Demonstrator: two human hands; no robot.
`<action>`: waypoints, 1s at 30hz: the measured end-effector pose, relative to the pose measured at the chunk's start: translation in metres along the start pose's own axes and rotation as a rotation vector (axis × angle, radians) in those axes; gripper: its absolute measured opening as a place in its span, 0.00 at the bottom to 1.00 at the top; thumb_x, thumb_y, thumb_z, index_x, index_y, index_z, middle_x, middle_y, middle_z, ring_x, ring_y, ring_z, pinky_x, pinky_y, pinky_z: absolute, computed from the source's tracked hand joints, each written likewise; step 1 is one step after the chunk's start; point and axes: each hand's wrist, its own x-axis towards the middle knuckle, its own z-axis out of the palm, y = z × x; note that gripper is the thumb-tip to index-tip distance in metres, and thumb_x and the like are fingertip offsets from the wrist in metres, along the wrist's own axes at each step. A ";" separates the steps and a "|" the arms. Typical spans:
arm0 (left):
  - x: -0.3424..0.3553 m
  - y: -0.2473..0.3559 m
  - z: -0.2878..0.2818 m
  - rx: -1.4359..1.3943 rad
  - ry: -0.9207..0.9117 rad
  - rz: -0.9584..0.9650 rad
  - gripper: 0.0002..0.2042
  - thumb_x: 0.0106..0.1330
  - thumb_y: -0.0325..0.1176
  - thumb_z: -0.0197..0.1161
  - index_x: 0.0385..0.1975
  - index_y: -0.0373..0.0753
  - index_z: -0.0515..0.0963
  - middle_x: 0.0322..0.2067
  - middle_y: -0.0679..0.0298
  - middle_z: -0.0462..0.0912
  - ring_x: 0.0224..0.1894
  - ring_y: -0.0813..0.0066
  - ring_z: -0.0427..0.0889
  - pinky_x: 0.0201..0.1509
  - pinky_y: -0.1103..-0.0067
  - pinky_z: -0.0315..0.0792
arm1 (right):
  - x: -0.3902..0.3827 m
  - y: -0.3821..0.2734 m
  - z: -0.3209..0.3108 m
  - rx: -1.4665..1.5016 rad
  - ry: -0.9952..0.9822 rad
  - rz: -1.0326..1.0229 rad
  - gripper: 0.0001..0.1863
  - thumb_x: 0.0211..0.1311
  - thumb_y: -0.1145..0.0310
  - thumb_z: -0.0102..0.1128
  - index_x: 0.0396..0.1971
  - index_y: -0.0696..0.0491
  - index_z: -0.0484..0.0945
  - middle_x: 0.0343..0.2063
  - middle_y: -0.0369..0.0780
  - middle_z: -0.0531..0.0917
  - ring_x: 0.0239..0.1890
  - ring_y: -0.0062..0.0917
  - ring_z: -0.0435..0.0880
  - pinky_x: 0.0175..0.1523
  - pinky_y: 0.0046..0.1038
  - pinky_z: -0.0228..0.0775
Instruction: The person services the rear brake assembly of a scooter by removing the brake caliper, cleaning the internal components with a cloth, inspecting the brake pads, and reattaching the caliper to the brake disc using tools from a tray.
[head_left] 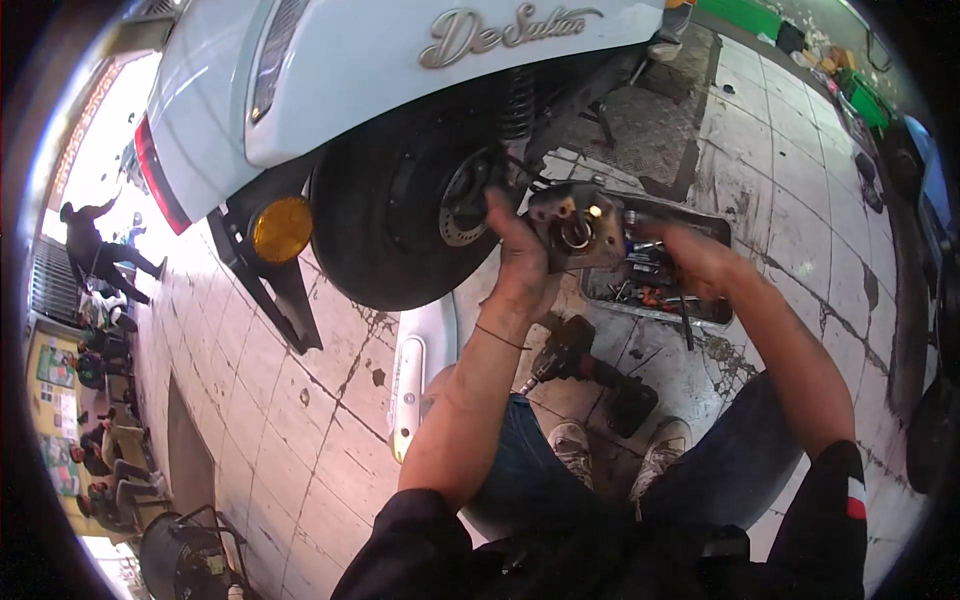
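**Metal Part in Hand Beside a Raised Wheel Well**

Watching remotely through the head camera, I see a boxy metal part (578,235) held above a tiled floor (340,440), just beside the wheel of a pale vehicle (350,85). The left hand (525,262) has hold of the part from its left side, partly curled around it, the thumb raised and the fingertips hidden from me. The right hand (697,262), fingers bent, is at the part's right side, above a metal tray (712,228) of loose tools; I cannot tell how far it is closed, or whether it grips the part or a tool. A dark rod (687,325) shows just below it.

The part's near face bears a round ring and scorched-looking brown patches. To its left stands the black tire (365,230), with a brake disc (461,236) at its hub and a coil spring (517,105) above. An amber reflector (281,228) sits on a dark bracket behind the wheel. A cordless drill (568,348) lies on the floor between the person's shoes (661,447) and the tray, near a long white panel (410,380).
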 end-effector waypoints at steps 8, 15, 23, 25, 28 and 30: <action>0.006 0.009 0.039 -0.132 0.086 -0.013 0.49 0.52 0.88 0.36 0.59 0.52 0.73 0.52 0.70 0.80 0.52 0.73 0.78 0.42 0.72 0.70 | -0.043 0.009 -0.007 -0.049 0.002 -0.409 0.21 0.63 0.64 0.70 0.50 0.59 0.77 0.34 0.38 0.83 0.33 0.19 0.83 0.32 0.21 0.74; 0.016 -0.010 0.050 0.217 0.070 0.025 0.41 0.68 0.74 0.41 0.58 0.39 0.74 0.47 0.63 0.83 0.49 0.72 0.83 0.51 0.76 0.77 | -0.085 0.008 -0.006 0.345 0.296 -0.430 0.20 0.67 0.61 0.66 0.50 0.60 0.77 0.35 0.38 0.84 0.25 0.26 0.84 0.27 0.32 0.81; 0.015 -0.008 0.058 0.296 0.123 -0.025 0.22 0.59 0.36 0.77 0.51 0.37 0.78 0.44 0.66 0.84 0.47 0.74 0.82 0.55 0.76 0.76 | -0.086 0.021 -0.017 0.431 0.103 -0.429 0.19 0.64 0.73 0.59 0.55 0.55 0.76 0.37 0.39 0.83 0.28 0.24 0.84 0.30 0.28 0.78; 0.013 -0.008 0.056 0.343 0.143 -0.056 0.21 0.59 0.35 0.76 0.50 0.37 0.78 0.43 0.66 0.84 0.48 0.74 0.82 0.57 0.75 0.75 | -0.081 0.026 -0.019 0.331 0.035 -0.447 0.21 0.61 0.73 0.60 0.55 0.57 0.75 0.37 0.39 0.83 0.31 0.26 0.85 0.36 0.32 0.79; 0.013 -0.010 0.056 0.291 0.069 0.009 0.21 0.61 0.33 0.75 0.52 0.39 0.77 0.44 0.66 0.83 0.48 0.76 0.82 0.55 0.75 0.76 | -0.078 0.032 -0.018 -0.301 0.253 -0.794 0.21 0.61 0.69 0.63 0.53 0.60 0.76 0.35 0.42 0.84 0.34 0.27 0.85 0.40 0.34 0.78; 0.016 -0.012 0.049 0.231 0.109 -0.021 0.23 0.61 0.30 0.74 0.55 0.40 0.74 0.46 0.66 0.82 0.49 0.76 0.82 0.56 0.74 0.76 | -0.090 0.023 -0.018 -0.476 0.297 -0.671 0.21 0.61 0.69 0.64 0.52 0.61 0.77 0.34 0.44 0.84 0.35 0.28 0.85 0.41 0.34 0.77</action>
